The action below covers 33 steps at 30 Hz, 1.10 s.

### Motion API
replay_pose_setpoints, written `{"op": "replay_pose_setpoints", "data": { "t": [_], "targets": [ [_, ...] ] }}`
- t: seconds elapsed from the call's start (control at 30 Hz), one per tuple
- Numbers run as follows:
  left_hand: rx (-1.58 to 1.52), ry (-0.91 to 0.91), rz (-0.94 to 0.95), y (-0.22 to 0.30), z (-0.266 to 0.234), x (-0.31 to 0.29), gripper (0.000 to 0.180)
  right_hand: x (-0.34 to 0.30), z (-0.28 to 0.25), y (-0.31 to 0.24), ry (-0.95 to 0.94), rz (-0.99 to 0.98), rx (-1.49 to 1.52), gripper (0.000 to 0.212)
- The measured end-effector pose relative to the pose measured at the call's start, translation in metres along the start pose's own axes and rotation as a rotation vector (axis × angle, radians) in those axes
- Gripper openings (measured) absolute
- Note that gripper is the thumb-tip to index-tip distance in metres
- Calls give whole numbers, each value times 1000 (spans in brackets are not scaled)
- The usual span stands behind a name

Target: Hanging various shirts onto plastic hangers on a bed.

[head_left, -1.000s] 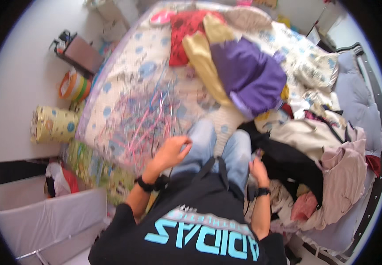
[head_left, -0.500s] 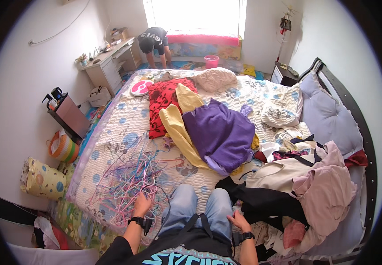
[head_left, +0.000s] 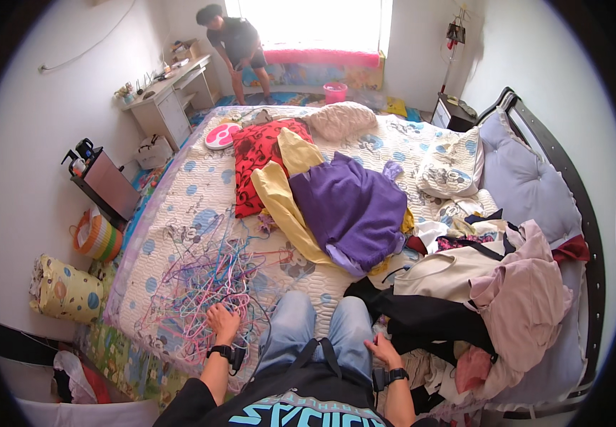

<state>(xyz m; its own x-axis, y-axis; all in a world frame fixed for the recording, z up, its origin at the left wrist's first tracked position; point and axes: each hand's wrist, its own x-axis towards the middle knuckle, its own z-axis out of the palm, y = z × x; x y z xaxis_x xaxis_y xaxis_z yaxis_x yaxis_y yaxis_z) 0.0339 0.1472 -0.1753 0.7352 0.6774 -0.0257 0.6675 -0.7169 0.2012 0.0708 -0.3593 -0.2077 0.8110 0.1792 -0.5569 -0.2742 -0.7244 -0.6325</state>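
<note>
A tangled heap of thin plastic clothes hangers [head_left: 208, 285] in pink, blue, purple and white lies on the bed left of my knees. My left hand [head_left: 221, 322] rests on the near side of the heap, its fingers apart and touching the hangers. My right hand [head_left: 382, 349] is beside my right thigh, with thumb and fingers slightly apart and nothing visible in it. Black trousers [head_left: 429, 320], a cream top [head_left: 436, 274] and a pale pink garment [head_left: 518, 299] are piled to its right. Ahead lies a purple garment [head_left: 351, 206] over a yellow one [head_left: 272, 199].
The quilted bed cover [head_left: 180, 220] carries a red patterned pillow [head_left: 255, 164] and a pink-and-white round object [head_left: 222, 136]. Another person [head_left: 237, 46] stands beyond the bed near a desk [head_left: 169, 92]. A striped basket [head_left: 98, 236] and a rolled yellow mat [head_left: 66, 287] stand at left.
My left hand has shifted slightly left and its fingers have spread over the hangers. My right hand stays by my thigh. The other person has risen from a deep bend.
</note>
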Motion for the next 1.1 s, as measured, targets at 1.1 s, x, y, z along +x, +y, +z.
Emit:
{"op": "replay_pose_setpoints", "data": {
  "t": [1.1],
  "targets": [
    [-434, -82, -119, 61, 95, 134, 36, -27, 21, -2, 157, -92, -73, 49]
  ]
}}
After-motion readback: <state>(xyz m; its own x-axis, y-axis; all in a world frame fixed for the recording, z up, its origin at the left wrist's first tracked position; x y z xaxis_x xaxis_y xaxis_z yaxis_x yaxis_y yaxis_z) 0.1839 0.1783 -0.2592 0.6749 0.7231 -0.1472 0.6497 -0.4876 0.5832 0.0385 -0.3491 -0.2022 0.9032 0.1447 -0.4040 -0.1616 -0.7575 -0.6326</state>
